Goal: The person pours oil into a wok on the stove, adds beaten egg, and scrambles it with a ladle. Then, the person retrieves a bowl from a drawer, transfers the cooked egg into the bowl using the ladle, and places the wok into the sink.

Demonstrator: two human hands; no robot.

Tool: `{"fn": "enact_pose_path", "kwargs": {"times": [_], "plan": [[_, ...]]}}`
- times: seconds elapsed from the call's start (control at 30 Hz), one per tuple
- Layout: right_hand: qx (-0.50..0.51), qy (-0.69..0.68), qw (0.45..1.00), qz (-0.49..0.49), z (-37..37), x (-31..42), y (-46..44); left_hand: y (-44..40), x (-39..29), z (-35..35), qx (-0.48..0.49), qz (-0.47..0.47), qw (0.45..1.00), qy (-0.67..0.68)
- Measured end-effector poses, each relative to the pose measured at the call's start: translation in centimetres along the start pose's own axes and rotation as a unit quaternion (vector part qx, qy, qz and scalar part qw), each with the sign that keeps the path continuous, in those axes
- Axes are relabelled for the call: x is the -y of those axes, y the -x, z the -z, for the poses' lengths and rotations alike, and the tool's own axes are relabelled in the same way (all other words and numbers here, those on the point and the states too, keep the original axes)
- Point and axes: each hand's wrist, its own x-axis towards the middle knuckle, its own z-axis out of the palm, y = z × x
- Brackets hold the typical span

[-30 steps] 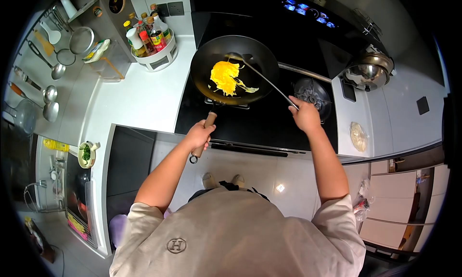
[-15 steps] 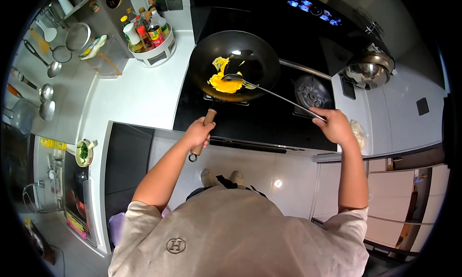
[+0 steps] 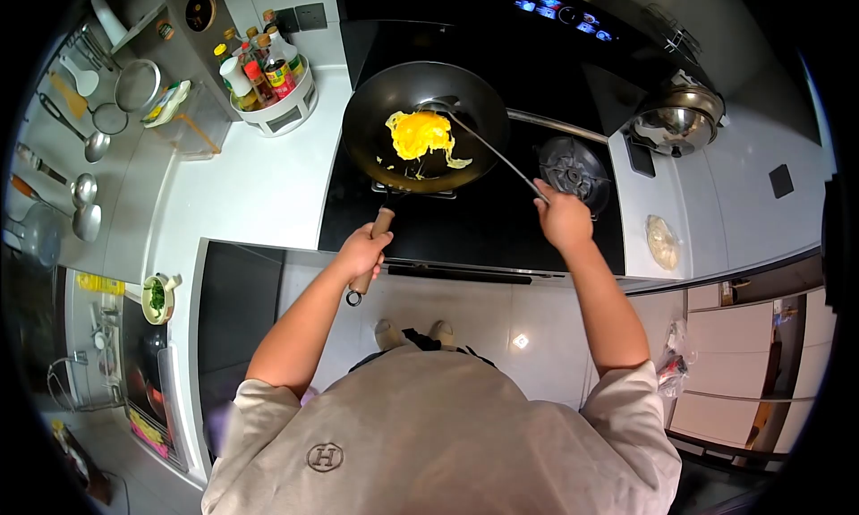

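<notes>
My left hand [image 3: 364, 252] is wrapped round the brown handle [image 3: 383, 221] of a dark wok [image 3: 367, 130], which sits over the near burner. Yellow egg [image 3: 420, 135] lies in a folded, partly set mass in the middle of the wok, with small scraps near it. The fingers of my right hand [image 3: 564, 218] are closed on the end of a long metal spatula [image 3: 506, 160]. Its head is inside the wok, at the far side of the egg, and its exact shape is hard to make out.
A second burner [image 3: 573, 173] is right of the wok. Sauce bottles fill a white round rack [image 3: 291, 112] on the left counter. A metal pot [image 3: 676, 130], a phone-like dark slab [image 3: 639, 155] and a plastic bag [image 3: 662, 242] are on the right. A bowl of chopped greens [image 3: 158, 298] stands at left.
The spatula head has moved from the near part of the egg to its far side, and my right hand has come left. The egg now lies folded together, farther from the wok's near wall.
</notes>
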Motion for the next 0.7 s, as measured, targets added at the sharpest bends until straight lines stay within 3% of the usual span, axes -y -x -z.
{"fn": "enact_pose_path", "kwargs": {"times": [0.07, 0.2, 0.3, 0.43, 0.53, 0.7], "plan": [[-0.016, 0.044, 0.998, 0.040, -2.3, 0.2, -0.3, 0.2, 0.1, 0.1, 0.000, 0.001, 1.000, 0.003], [-0.008, 0.075, 0.990, 0.121, 0.3, 0.3, 0.4, 0.0, 0.1, 0.5, 0.012, 0.006, 1.000, 0.017], [0.015, 0.077, 0.992, 0.103, 4.2, -0.6, 1.9, -0.4, 0.3, 0.7, 0.043, 0.027, 0.994, 0.097], [0.032, -0.020, 0.999, 0.030, 8.0, -1.7, 4.4, -0.2, -0.1, 1.5, 0.122, 0.022, 0.978, 0.167], [0.046, -0.111, 0.991, -0.056, 9.4, -2.2, 5.9, 2.2, -2.1, 1.5, 0.105, 0.002, 0.984, 0.141], [0.007, -0.214, 0.973, -0.084, 9.1, -3.0, 7.0, 9.2, -4.5, 2.3, 0.087, 0.042, 0.988, 0.118]]}}
